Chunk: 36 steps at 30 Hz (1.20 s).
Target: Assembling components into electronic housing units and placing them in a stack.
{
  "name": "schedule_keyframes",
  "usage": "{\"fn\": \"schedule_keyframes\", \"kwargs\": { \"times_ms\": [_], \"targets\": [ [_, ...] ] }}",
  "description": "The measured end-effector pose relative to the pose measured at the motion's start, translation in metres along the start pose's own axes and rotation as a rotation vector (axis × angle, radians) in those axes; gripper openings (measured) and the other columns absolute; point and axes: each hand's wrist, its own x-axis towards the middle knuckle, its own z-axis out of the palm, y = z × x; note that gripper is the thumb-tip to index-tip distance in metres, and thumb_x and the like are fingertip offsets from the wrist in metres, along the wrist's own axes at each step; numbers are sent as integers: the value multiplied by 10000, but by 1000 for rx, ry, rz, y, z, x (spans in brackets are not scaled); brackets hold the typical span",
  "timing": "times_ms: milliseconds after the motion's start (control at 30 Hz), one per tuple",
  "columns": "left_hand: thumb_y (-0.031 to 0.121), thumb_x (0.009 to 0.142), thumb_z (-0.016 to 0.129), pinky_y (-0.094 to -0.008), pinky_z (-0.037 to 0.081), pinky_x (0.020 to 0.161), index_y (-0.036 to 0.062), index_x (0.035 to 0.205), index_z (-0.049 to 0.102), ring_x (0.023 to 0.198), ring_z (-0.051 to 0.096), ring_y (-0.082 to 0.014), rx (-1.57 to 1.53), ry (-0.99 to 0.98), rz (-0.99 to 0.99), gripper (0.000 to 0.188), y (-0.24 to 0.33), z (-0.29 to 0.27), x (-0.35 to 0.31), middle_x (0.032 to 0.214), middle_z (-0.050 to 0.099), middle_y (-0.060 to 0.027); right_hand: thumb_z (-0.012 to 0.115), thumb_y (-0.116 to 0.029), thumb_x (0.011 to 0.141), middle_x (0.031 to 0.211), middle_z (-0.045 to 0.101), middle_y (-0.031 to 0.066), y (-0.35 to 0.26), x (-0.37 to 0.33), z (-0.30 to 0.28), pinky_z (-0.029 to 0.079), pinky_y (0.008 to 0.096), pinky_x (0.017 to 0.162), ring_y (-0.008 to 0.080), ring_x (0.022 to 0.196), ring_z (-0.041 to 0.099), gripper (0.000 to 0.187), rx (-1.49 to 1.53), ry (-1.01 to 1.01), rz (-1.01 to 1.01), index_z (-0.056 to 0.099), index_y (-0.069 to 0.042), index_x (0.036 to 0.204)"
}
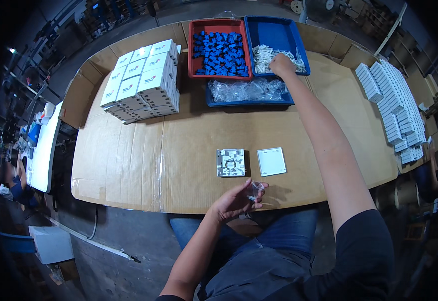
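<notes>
My left hand [236,201] is near the table's front edge, its fingers closed round a small clear plastic piece [255,190]. Just beyond it lies a square white box-like part [230,163] with a grey-and-white patterned inside and a round centre. To the right of that part, a flat square white plate [271,161] rests on the cardboard. My right hand [282,65] reaches far into a blue tray [271,31], down at a pile of small white pieces [263,56]. Its fingers are bent together, and whatever they hold is hidden.
A red tray [192,62] of blue parts stands left of the blue tray. In front sits another blue tray [249,103] with crinkled clear plastic. White boxes [143,83] are stacked at left; rows of white parts [397,108] line the right. Cardboard walls [329,42] edge the table.
</notes>
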Motion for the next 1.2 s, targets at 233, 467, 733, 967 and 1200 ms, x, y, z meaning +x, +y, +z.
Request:
{"fn": "schedule_keyframes", "kwargs": {
  "times_ms": [233, 467, 733, 967, 1200],
  "targets": [
    [492, 1095, 508, -358, 567, 980, -28, 1439, 529, 1039, 661, -137, 28, -16, -4, 624, 0, -3, 9, 1108, 654, -37, 832, -202, 848, 899, 767, 72, 53, 31, -18, 512, 298, 609, 125, 700, 651, 213, 524, -6, -82, 796, -12, 938],
    [511, 1118, 416, -390, 546, 990, -29, 1463, 513, 1016, 613, -191, 129, 44, 47, 648, 0, -1, 1, 1099, 625, -51, 724, -166, 1005, 1069, 753, 30, 49, -34, -85, 304, 182, 495, 19, 646, 439, 185, 1495, -549, -132, 722, -45, 1145],
    [466, 1129, 422, -370, 574, 972, -19, 1444, 551, 1010, 658, -178, 82, 136, 79, 592, -7, 2, 0, 1115, 683, -66, 736, -105, 971, 862, 621, -51, 67, -157, -95, 294, 187, 497, -1, 628, 426, 154, 1348, -486, -183, 698, -58, 1113],
    [467, 1115, 471, -340, 578, 937, -24, 1424, 559, 996, 662, -174, 123, 116, 135, 587, -1, 16, -2, 1098, 680, -55, 761, -93, 958, 939, 706, -13, 72, -307, -68, 385, 194, 573, 12, 680, 518, 191, 1008, -701, -158, 746, -20, 1134],
    [531, 1072, 536, -330, 533, 919, 24, 1265, 628, 975, 642, -167, 107, 90, 68, 550, -7, 3, -2, 1077, 679, -47, 798, -103, 904, 810, 715, 21, 55, -363, -71, 470, 259, 666, 62, 716, 584, 113, 821, -655, -384, 753, 0, 908]
  ]
}}
